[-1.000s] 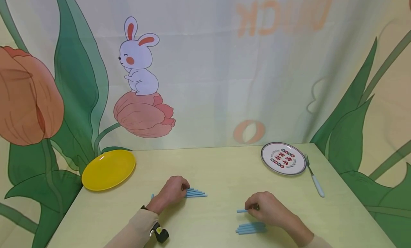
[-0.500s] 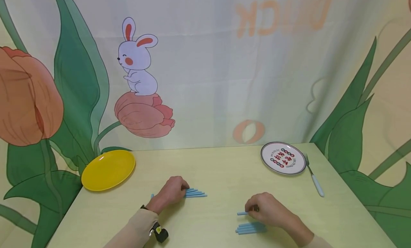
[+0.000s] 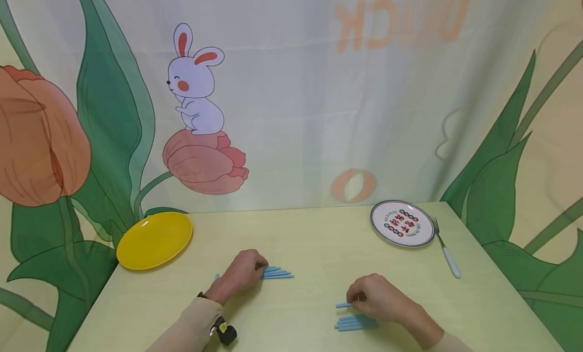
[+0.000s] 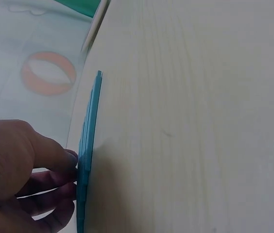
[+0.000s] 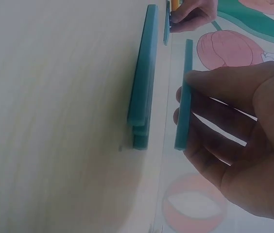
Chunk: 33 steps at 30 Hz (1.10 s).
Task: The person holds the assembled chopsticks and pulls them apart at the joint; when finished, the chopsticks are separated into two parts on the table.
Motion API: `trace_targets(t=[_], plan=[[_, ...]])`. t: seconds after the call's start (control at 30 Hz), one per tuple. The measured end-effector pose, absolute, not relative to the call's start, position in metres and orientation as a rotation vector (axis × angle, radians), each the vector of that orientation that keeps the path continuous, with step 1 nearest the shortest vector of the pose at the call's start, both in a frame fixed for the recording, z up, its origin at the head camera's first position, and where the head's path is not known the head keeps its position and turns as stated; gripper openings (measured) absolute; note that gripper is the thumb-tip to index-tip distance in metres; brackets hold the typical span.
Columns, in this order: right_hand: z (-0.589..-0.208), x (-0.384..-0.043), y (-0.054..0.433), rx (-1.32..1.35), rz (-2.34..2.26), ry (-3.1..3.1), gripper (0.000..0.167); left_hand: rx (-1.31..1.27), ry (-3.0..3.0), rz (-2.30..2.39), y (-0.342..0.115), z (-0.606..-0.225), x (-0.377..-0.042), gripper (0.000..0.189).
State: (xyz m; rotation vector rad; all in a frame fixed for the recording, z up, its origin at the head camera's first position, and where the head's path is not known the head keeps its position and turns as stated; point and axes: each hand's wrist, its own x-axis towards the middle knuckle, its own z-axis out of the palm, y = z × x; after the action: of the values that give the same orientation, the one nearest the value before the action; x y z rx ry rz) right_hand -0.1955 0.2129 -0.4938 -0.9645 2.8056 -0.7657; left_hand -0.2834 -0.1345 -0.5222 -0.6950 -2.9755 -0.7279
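My left hand (image 3: pixel 243 271) is bent over a fanned row of thin light-blue sticks (image 3: pixel 279 273) left of centre. In the left wrist view its thumb and curled fingers meet the edge of these staggered sticks (image 4: pixel 92 126); the exact grip is partly hidden. My right hand (image 3: pixel 375 296) pinches one blue stick (image 5: pixel 184 114) between thumb and fingers, off the table. Just nearer to me than that hand lies a small bundle of matching blue sticks (image 3: pixel 355 322), side by side and roughly parallel to the held one. A gap separates them.
At the back left stands a yellow plate (image 3: pixel 155 240). A white patterned plate (image 3: pixel 423 236) lies back right, with a white-handled fork (image 3: pixel 450 261) beside it. Another bit of blue (image 3: pixel 216 277) shows left of my left wrist. A printed curtain (image 3: pixel 291 114) hangs behind the table.
The stick in my right hand has come slightly nearer to the bundle below it, its visible end shifting down in the head view. My left hand has stayed in place.
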Motion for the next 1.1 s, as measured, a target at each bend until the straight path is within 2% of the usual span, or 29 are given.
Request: trace_targets(t=[0.17, 0.53, 1.1], plan=[[-0.495, -0.196, 0.213, -0.964, -0.754, 2.806, 0.012, -0.676, -2.903, -0.748, -0.142, -0.519, -0.278, 0.016], [-0.496, -0.195, 0.213, -0.936, -0.726, 2.806, 0.012, -0.450, -2.897, -0.774, -0.160, -0.507, -0.254, 0.017], [-0.506, -0.197, 0.214, -0.931, -0.719, 2.771, 0.011, -0.367, -2.835, -0.769, -0.177, -0.502, -0.216, 0.020]])
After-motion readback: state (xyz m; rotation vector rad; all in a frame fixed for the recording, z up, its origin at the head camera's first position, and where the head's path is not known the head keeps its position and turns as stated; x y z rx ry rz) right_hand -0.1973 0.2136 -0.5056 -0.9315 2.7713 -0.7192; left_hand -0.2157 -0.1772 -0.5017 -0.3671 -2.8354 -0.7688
